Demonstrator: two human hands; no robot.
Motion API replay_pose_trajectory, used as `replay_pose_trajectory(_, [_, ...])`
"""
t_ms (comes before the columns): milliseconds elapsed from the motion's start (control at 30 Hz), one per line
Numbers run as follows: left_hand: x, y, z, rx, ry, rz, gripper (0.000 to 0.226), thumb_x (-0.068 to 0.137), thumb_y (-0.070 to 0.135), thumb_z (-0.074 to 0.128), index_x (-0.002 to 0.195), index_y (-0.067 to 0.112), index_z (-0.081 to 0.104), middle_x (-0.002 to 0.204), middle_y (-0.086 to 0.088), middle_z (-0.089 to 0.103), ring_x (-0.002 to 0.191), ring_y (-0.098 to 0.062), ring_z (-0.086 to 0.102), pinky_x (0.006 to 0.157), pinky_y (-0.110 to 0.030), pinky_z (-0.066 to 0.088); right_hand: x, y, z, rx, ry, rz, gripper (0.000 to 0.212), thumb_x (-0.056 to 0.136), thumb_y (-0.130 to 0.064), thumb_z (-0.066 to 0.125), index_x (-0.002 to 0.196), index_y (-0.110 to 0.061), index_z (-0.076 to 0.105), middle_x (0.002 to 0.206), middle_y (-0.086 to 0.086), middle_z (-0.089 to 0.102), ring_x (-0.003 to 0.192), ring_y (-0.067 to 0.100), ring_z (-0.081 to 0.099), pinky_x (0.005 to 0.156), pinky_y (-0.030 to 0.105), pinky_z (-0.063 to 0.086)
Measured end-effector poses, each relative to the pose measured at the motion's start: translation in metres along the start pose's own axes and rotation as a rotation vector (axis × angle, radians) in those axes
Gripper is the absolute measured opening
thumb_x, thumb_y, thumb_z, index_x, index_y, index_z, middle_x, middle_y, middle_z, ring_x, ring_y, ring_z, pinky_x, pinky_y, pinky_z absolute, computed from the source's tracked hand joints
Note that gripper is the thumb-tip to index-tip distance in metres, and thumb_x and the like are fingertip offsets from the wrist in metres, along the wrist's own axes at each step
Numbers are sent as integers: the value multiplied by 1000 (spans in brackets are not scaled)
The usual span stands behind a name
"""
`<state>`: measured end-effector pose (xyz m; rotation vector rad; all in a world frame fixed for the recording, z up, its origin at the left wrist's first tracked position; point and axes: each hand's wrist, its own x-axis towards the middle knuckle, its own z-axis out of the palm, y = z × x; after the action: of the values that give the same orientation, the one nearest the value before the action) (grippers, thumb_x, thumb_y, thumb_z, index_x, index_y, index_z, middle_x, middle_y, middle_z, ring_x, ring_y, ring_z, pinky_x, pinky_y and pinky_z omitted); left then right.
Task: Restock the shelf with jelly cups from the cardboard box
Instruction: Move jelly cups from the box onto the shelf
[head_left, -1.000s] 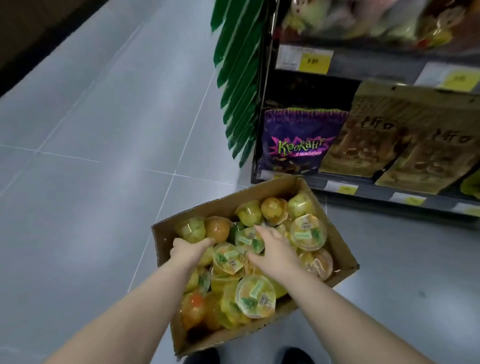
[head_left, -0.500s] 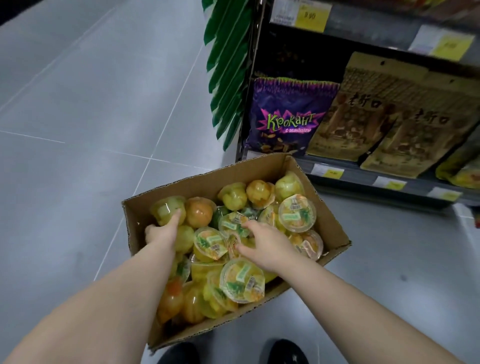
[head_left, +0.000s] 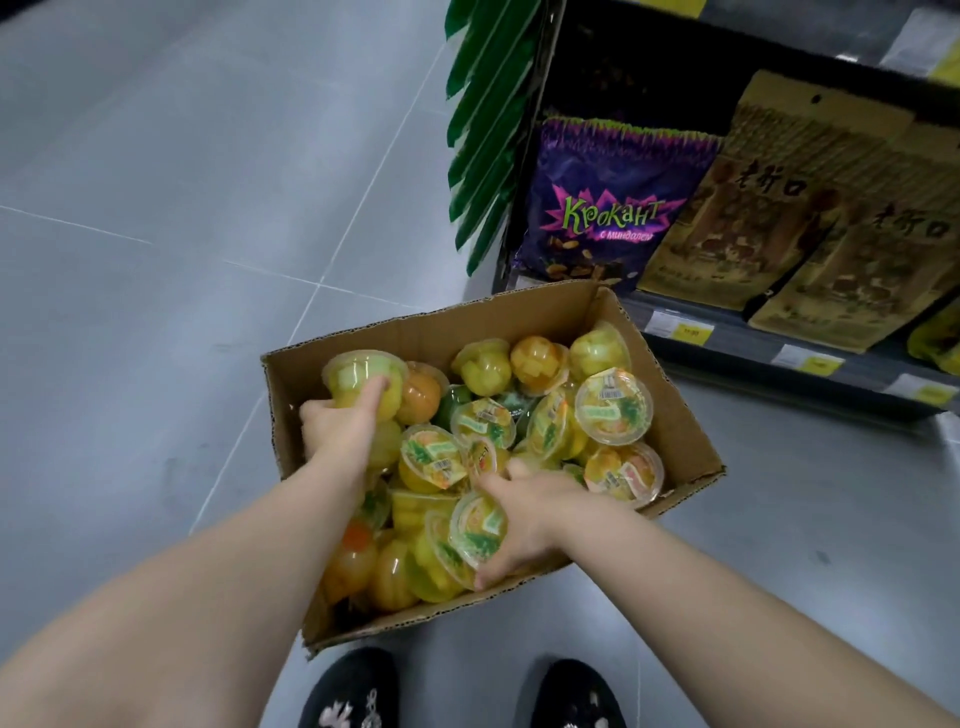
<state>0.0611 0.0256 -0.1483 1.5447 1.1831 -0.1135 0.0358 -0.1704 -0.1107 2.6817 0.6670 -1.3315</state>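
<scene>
Two cups held: your left hand (head_left: 337, 428) grips the far-corner jelly cup (head_left: 358, 371); your right hand (head_left: 530, 514), shifted nearer you, now clasps the green-labelled jelly cup (head_left: 475, 525).

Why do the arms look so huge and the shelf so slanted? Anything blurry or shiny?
Head view: the wide-angle lens swells the forearms at the bottom edge and tilts the shelf; small glints sit on the jelly cups; lettering on the purple Крокант bag is sharp, price tags smeared; light soft, shadows faint.

left hand (head_left: 337, 428) grips a yellow jelly cup (head_left: 358, 371) in the cardboard box (head_left: 467, 325), right hand (head_left: 532, 512) a lidded cup (head_left: 475, 530).
</scene>
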Motion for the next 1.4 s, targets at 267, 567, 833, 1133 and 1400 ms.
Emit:
replay_pose_trajectory(267, [-39,40,-11,-508,-817,-72,69,71,33,75,131,10,50,110,-10,65,99,-23,64,84,-31,53,-5,13,-23,221,67,6,102,69,-61,70,150,-24,21,144,11,33,128,30,42,102,37,43])
replay_pose_trajectory(567, [-89,134,21,-387,-925,186,60,62,52,73,113,26,55,112,-5,63,99,-20,62,85,-32,51,-61,76,-107,602,376,67,95,70,-47,77,147,-34,22,143,7,33,126,25,42,104,31,37])
replay_pose_trajectory(833, [-221,310,-4,-184,-864,464,57,67,19,83,109,35,47,113,-2,61,91,-17,68,72,-30,56,-230,102,-243,810,679,245,103,63,-32,84,144,-13,23,136,9,29,123,23,40,100,27,36])
replay_pose_trajectory(1133, [-430,537,-67,5,-797,847,100,35,44,93,118,37,38,125,-4,51,112,-22,58,93,-48,52,-485,106,-417,836,971,246,101,64,-24,85,140,-28,19,138,5,24,115,22,38,88,31,41])
replay_pose_trajectory(1400, [-600,684,-111,-37,-757,1159,93,47,42,91,123,36,37,129,-1,50,112,-18,55,96,-37,49,-671,105,-527,738,1221,208,97,67,-16,85,137,-36,21,138,1,17,117,26,35,88,31,38])
